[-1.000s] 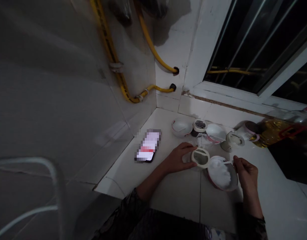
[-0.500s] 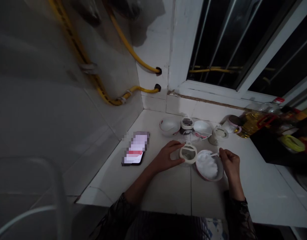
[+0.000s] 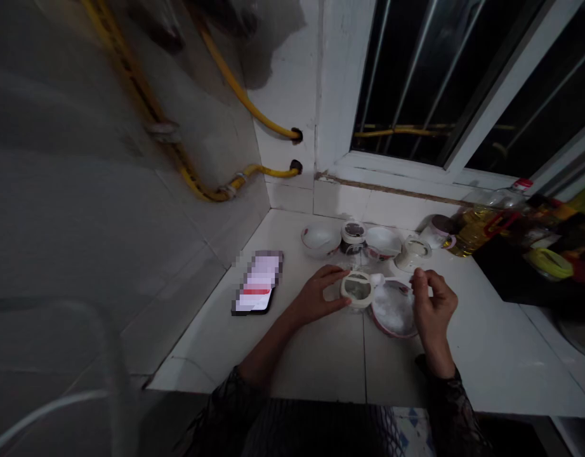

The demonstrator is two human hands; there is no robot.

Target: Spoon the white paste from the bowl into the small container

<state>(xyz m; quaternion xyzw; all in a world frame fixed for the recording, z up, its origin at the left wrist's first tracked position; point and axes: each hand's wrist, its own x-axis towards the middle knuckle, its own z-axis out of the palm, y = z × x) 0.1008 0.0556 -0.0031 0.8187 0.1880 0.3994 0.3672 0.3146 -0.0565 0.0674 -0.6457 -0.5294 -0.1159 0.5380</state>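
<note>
The left grip (image 3: 321,297) clasped a white-rimmed jar (image 3: 356,292); the right grip (image 3: 434,303), beside a bowl (image 3: 403,292), pinched a white spoon (image 3: 391,278).

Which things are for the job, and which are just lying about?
For the job:
- jar, held by the left fingers
- white spoon, in the right fingers
- bowl of white stuff, beside the jar

Probably just lying about:
- phone with its screen lit
- bottle of yellow liquid
</note>
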